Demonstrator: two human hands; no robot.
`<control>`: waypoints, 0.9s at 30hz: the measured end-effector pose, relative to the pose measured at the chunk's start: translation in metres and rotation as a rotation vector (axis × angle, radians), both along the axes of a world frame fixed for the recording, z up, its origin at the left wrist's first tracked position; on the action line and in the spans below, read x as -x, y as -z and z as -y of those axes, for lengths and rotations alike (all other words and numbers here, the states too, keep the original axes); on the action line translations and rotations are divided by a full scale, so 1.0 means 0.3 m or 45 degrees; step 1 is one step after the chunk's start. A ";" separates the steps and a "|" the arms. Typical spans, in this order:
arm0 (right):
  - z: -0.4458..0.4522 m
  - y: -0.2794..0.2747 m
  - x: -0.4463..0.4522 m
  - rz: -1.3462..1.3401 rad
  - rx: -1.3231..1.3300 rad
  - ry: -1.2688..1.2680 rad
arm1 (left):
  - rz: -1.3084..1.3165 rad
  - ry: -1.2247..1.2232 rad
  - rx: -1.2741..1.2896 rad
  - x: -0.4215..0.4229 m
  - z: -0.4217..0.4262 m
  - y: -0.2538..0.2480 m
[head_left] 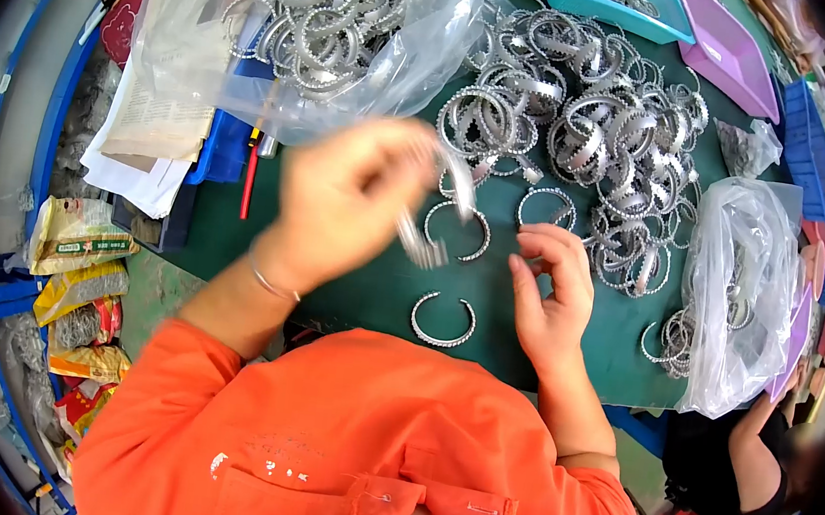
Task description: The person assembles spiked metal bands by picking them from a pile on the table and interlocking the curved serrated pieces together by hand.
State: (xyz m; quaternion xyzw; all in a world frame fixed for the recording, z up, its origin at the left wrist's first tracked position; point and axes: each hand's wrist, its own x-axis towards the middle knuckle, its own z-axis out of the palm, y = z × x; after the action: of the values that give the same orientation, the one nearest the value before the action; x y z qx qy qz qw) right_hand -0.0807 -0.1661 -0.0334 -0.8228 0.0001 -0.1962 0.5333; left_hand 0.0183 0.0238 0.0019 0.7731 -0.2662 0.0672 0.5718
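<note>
My left hand point(349, 196) is raised over the green table, its fingers closed on a silver open bangle point(458, 184) that is smeared by motion. My right hand point(555, 293) rests low over the table with its fingers loosely bent and apart, and nothing shows in them. Just beyond its fingertips lies another silver bangle point(548, 193); whether they touch I cannot tell. Between my hands a toothed bangle point(483, 235) lies on the table, partly behind the held one. Closer to my body is a separate open bangle point(441, 341), its gap facing away from me.
A large heap of silver bangles point(632, 130) covers the far middle. More fill a clear plastic bag point(423, 58) at far left; another bag point(736, 292) lies right. Teal point(648, 26) and purple trays point(730, 55) stand behind. A person point(733, 457) sits at right.
</note>
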 end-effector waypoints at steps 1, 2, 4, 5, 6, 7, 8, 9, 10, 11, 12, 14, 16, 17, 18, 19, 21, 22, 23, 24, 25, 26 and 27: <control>0.003 0.010 -0.001 -0.001 0.000 -0.008 | 0.417 -0.283 -0.069 -0.060 -0.023 -0.029; 0.003 0.024 -0.004 -0.043 0.139 -0.049 | 0.425 -0.489 -0.265 -0.097 -0.044 -0.102; -0.012 0.039 -0.014 -0.072 0.344 -0.056 | 0.499 -0.700 -0.405 -0.185 -0.085 -0.175; -0.024 0.042 -0.017 -0.090 0.412 -0.031 | 0.569 -0.707 -0.349 -0.221 -0.095 -0.186; -0.039 0.035 -0.022 -0.195 0.425 -0.013 | 0.481 -0.735 -0.442 -0.200 -0.068 -0.213; -0.051 0.028 -0.028 -0.302 0.436 0.008 | 0.483 -0.728 -0.441 -0.185 -0.048 -0.211; -0.057 0.041 -0.038 -0.296 0.517 0.019 | 0.594 -0.669 -0.287 -0.170 -0.031 -0.205; -0.057 0.057 -0.046 -0.300 0.514 0.029 | 0.699 -0.605 -0.131 -0.150 -0.019 -0.196; -0.056 0.072 -0.052 -0.323 0.593 0.035 | 0.696 -0.518 -0.193 -0.106 -0.015 -0.177; -0.055 0.081 -0.056 -0.345 0.675 0.036 | 0.567 -0.307 -0.129 -0.063 0.006 -0.147; -0.049 0.084 -0.059 -0.309 0.699 0.066 | 0.661 0.038 -0.184 -0.053 0.015 -0.124; -0.028 0.074 -0.053 -0.288 0.615 0.052 | 0.155 0.139 -0.326 0.020 0.053 -0.052; -0.010 0.057 -0.047 -0.177 0.456 0.027 | -0.108 0.227 -0.444 0.052 0.048 0.042; -0.008 0.042 -0.041 -0.178 0.457 0.030 | -0.195 0.252 -0.444 0.069 0.045 0.082; -0.007 0.025 -0.034 -0.139 0.331 0.004 | -0.197 0.255 -0.443 0.086 0.043 0.087; -0.008 0.012 -0.030 -0.099 0.203 -0.021 | -0.695 0.309 -0.181 0.101 0.041 0.090; 0.014 0.022 -0.021 -0.131 -0.051 -0.113 | -1.193 0.350 0.093 0.113 0.033 0.087; 0.016 0.013 -0.017 -0.263 -0.324 -0.109 | -1.215 0.332 0.138 0.114 0.027 0.077; 0.018 0.003 -0.014 -0.394 -0.597 -0.104 | -1.234 0.315 0.185 0.115 0.020 0.072; 0.025 0.005 -0.009 -0.463 -0.711 -0.126 | -1.254 0.309 0.208 0.111 0.013 0.075; 0.029 0.005 -0.008 -0.464 -0.711 -0.128 | -1.254 0.307 0.209 0.108 0.008 0.074; 0.032 0.004 -0.009 -0.504 -0.795 -0.161 | -1.266 0.323 0.217 0.105 0.005 0.073; 0.035 0.002 -0.009 -0.544 -0.879 -0.193 | -1.279 0.340 0.223 0.104 0.005 0.071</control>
State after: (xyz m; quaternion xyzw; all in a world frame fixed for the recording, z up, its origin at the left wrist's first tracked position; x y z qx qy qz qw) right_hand -0.0780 -0.1766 -0.0339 -0.6156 0.1161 0.0302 0.7789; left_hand -0.0127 0.0222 -0.0195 0.6186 -0.0489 -0.3631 0.6950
